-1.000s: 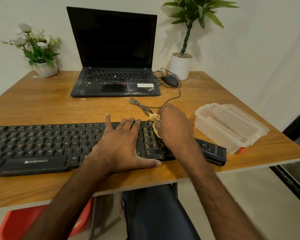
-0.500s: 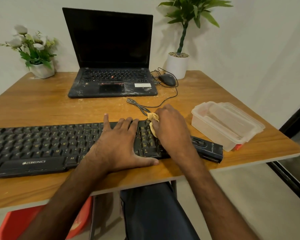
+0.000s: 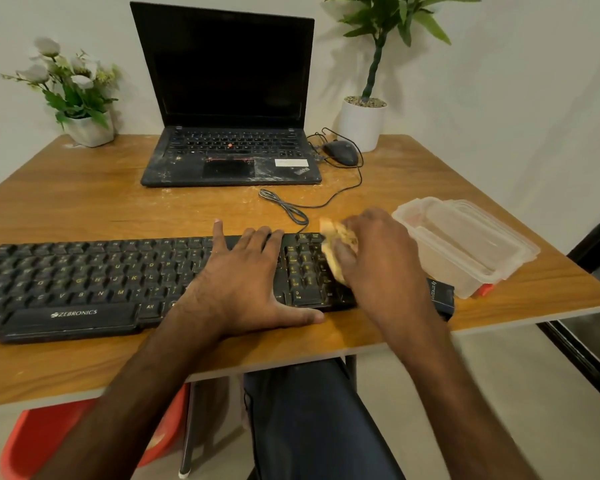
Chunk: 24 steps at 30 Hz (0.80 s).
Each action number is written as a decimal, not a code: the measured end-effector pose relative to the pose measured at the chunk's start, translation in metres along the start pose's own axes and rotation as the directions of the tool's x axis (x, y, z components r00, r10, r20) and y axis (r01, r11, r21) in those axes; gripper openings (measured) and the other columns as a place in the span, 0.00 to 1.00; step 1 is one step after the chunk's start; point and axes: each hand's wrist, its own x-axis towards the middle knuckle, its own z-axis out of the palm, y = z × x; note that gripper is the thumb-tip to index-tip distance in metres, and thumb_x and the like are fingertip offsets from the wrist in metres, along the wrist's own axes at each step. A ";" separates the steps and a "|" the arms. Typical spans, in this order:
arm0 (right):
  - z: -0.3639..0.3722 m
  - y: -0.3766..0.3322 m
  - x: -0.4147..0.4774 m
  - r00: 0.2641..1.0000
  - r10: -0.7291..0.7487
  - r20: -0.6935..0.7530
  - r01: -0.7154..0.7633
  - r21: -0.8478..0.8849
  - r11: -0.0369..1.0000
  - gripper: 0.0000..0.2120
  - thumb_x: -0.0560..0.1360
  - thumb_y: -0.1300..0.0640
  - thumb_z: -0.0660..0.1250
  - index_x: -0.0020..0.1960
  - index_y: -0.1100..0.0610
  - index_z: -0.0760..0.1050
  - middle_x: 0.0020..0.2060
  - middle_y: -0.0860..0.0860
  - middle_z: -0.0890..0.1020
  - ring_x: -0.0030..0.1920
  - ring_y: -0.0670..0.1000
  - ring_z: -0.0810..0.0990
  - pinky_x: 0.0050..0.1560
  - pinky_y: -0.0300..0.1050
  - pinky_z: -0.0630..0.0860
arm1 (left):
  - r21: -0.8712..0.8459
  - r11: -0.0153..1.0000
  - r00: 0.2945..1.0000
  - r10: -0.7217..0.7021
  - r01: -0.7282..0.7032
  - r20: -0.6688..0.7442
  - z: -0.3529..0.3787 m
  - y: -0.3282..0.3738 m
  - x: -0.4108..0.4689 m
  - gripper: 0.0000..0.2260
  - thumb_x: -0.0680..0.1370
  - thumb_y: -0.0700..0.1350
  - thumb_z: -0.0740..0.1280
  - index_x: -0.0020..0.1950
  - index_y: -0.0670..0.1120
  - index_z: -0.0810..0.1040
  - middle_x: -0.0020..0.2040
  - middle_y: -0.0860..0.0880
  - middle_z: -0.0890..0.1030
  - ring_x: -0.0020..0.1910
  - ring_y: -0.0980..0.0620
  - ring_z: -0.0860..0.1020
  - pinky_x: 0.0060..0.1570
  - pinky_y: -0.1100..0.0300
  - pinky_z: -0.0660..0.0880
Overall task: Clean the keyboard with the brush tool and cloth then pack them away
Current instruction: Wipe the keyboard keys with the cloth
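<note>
Though blurred, plainly a yellowish cloth (image 3: pixel 331 237), bunched in the curled fingers of the right hand (image 3: pixel 378 261) and touching the number-pad end of the black keyboard (image 3: pixel 84 282). Left hand (image 3: pixel 243 282) flat on the keys just beside, fingers straight, thumb on the wooden table (image 3: pixel 84 202), gripping nothing. Just right of the keyboard, a dark flat case (image 3: pixel 440 296) and a clear plastic box (image 3: pixel 465 244) – further back, a dusty laptop (image 3: pixel 229 147) and a wired mouse (image 3: pixel 340 152)

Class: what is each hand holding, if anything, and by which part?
Right hand grips the yellow cloth, wadded, one end sticking out; left hand holds nothing, flat on the keyboard.
</note>
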 end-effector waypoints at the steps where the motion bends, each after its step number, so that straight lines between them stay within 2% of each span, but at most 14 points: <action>1: 0.004 -0.001 0.013 0.999 0.005 -0.044 -0.005 0.000 1.000 0.14 0.81 0.53 0.64 0.64 0.56 0.78 0.56 0.52 0.76 0.53 0.50 0.75 0.48 0.43 0.67 | 0.000 1.000 1.000 -0.005 0.005 -0.002 0.000 0.000 -0.001 0.63 0.58 0.87 0.45 0.81 0.45 0.42 0.82 0.46 0.50 0.81 0.48 0.49 0.74 0.33 0.35; 6: 0.035 -0.006 0.018 0.996 0.011 0.092 -0.002 -0.102 0.995 0.13 0.82 0.55 0.61 0.65 0.56 0.74 0.60 0.53 0.73 0.58 0.53 0.73 0.52 0.46 0.70 | -0.011 1.000 1.000 -0.008 0.008 -0.006 0.000 0.001 -0.003 0.63 0.59 0.86 0.46 0.81 0.45 0.41 0.82 0.47 0.49 0.81 0.49 0.48 0.74 0.33 0.36; 9: 0.029 -0.007 -0.016 0.996 0.021 0.090 -0.014 -0.078 0.997 0.15 0.83 0.51 0.60 0.69 0.52 0.72 0.64 0.50 0.70 0.60 0.52 0.70 0.56 0.46 0.70 | -0.010 1.000 1.000 -0.012 0.012 -0.006 0.000 0.001 -0.002 0.63 0.58 0.86 0.44 0.81 0.45 0.41 0.82 0.47 0.49 0.81 0.49 0.48 0.74 0.33 0.37; 12: 0.022 -0.013 -0.043 0.998 -0.058 0.026 0.060 -0.103 0.993 0.14 0.80 0.50 0.65 0.64 0.53 0.77 0.61 0.54 0.75 0.58 0.57 0.74 0.56 0.52 0.72 | -0.008 1.000 1.000 -0.004 0.004 -0.006 0.000 0.000 -0.001 0.64 0.57 0.86 0.42 0.81 0.45 0.41 0.82 0.47 0.50 0.80 0.49 0.49 0.74 0.32 0.37; 15: 0.019 -0.006 -0.038 0.987 -0.029 0.155 0.041 -0.078 0.996 0.18 0.83 0.49 0.60 0.71 0.50 0.71 0.67 0.50 0.69 0.65 0.52 0.68 0.63 0.47 0.66 | 0.002 1.000 1.000 0.000 0.000 0.002 0.000 0.001 -0.001 0.64 0.58 0.86 0.43 0.81 0.44 0.40 0.82 0.46 0.49 0.81 0.48 0.48 0.74 0.33 0.36; 19: 0.026 -0.009 0.011 0.997 -0.056 0.046 0.056 0.011 0.998 0.15 0.81 0.51 0.65 0.65 0.53 0.77 0.57 0.51 0.76 0.57 0.51 0.74 0.56 0.45 0.71 | -0.007 1.000 1.000 0.001 -0.001 0.004 -0.001 0.001 -0.003 0.63 0.60 0.86 0.46 0.81 0.44 0.41 0.82 0.45 0.49 0.81 0.47 0.48 0.73 0.33 0.34; 24: 0.033 -0.021 0.026 0.992 -0.053 0.111 0.053 0.002 0.999 0.13 0.79 0.53 0.68 0.62 0.57 0.79 0.57 0.52 0.75 0.57 0.52 0.75 0.54 0.45 0.72 | -0.017 1.000 1.000 -0.010 0.010 0.004 -0.002 0.002 -0.003 0.63 0.60 0.86 0.47 0.81 0.44 0.41 0.82 0.46 0.49 0.81 0.47 0.48 0.73 0.33 0.36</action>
